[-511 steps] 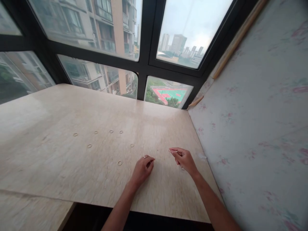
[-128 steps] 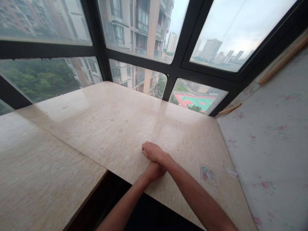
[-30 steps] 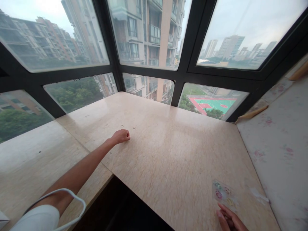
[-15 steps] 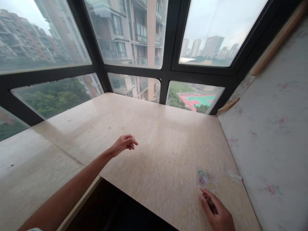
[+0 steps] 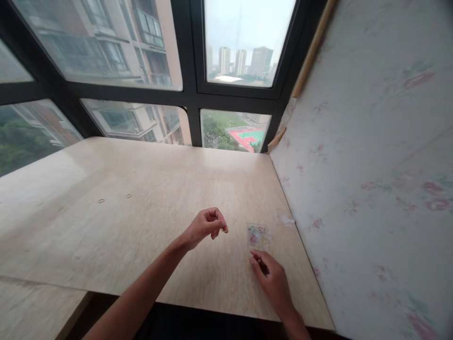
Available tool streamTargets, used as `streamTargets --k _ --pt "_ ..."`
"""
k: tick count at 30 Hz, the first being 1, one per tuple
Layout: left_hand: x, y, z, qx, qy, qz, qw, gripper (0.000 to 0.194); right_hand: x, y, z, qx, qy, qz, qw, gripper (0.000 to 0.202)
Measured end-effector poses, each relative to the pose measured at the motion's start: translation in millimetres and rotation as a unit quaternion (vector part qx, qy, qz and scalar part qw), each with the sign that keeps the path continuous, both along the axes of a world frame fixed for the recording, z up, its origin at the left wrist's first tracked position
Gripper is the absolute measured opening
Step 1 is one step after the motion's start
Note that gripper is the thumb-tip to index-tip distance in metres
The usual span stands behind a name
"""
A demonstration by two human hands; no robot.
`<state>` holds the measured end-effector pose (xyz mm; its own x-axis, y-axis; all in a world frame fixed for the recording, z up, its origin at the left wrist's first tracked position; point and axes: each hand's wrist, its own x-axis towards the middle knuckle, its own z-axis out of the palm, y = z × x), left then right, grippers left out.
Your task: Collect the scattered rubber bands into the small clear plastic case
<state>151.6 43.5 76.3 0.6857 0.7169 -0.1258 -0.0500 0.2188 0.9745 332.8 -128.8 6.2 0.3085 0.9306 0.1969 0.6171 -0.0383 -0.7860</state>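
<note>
My left hand is above the tabletop, left of the clear plastic box, its thumb and forefinger pinched on a small, thin, gold-coloured ring. The clear box lies flat on the surface and shows green, reddish-brown, pink-purple and yellow rings in separate compartments. At the near edge of this box is my right hand, fingers curled and thumb close to the forefinger, apparently gripping the box. The exact contact is hard to see. Two more thin rings, a left one and a right one, lie apart on the tabletop.
A pale marble-patterned tabletop runs back to dark-framed windows. On the right rises a wall with flowered paper. A clear scrap lies against it. A dark gap opens below the front edge.
The view has turned to the right. My left hand has moved right, nearer the clear box, with the ring pinched in it. My right hand stays at the box's near edge.
</note>
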Motion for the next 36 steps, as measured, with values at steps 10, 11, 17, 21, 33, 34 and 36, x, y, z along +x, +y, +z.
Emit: streamTargets --k 10,11,17,21,33,34,36 --pt "82 -29 -14.7 0.22 0.119 -0.054 0.967 0.024 0 -1 0.7 0.013 -0.001 0.018 1.0 0.021" --pt "86 -31 -15.6 0.27 0.142 -0.057 0.951 0.024 0 -1 0.4 0.014 0.001 0.019 1.0 0.021" --pt "99 -36 -21.8 0.424 0.229 -0.102 0.87 0.031 0 0 1.8 0.017 0.015 0.015 1.0 0.02" --pt "95 -36 -26.3 0.43 0.209 -0.114 0.871 0.033 0 0 1.5 0.017 0.015 0.012 1.0 0.02" --pt "-19 -10 -49.5 0.499 0.259 0.083 0.823 0.023 2 -4 -3.1 0.004 0.005 0.021 1.0 0.023" --pt "-35 -9 -53.1 0.508 0.272 0.102 0.811 0.023 2 -4 -3.9 0.002 0.003 0.019 1.0 0.024" --pt "-68 -9 -58.7 0.516 0.299 0.136 0.791 0.023 4 -5 -5.7 -0.004 -0.001 0.012 1.0 0.026"
